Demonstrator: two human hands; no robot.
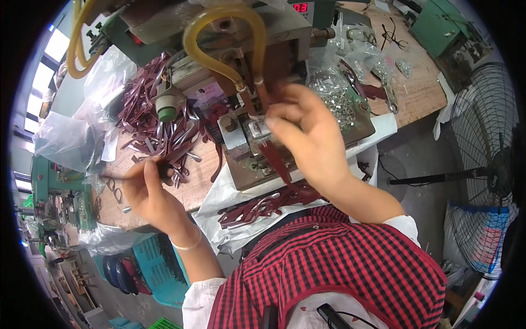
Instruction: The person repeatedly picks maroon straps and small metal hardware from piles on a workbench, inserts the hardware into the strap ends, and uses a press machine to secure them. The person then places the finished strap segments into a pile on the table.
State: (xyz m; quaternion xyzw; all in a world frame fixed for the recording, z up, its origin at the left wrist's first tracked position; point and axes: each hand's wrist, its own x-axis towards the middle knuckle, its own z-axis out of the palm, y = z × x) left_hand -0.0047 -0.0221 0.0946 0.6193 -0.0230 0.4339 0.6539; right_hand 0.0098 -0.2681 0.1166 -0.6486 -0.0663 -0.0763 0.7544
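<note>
My left hand (pixel 150 194) is closed, thumb against fingers, on a thin dark eyeglass temple (pixel 164 167) beside the left-hand pile of temples (pixel 145 104). My right hand (pixel 312 134) is at the machine's small metal fixture (pixel 257 129), just below the copper-coloured electrodes (pixel 261 94). Its fingers are curled together and slightly blurred; what they hold, if anything, is hidden. Below the fixture, a dark red temple (pixel 275 160) slants down, blurred, over the machine base's front edge. More temples (pixel 268 205) lie on the white cloth (pixel 211 204) near my lap.
Yellow hoses (pixel 192 41) loop down in front of the machine. Small shiny metal parts (pixel 337 104) are heaped at its right, with pliers (pixel 390 96) beyond. A green-tipped cylinder (pixel 166 112) juts out left. A black fan (pixel 496 172) stands right; turquoise crates (pixel 161 268) sit below left.
</note>
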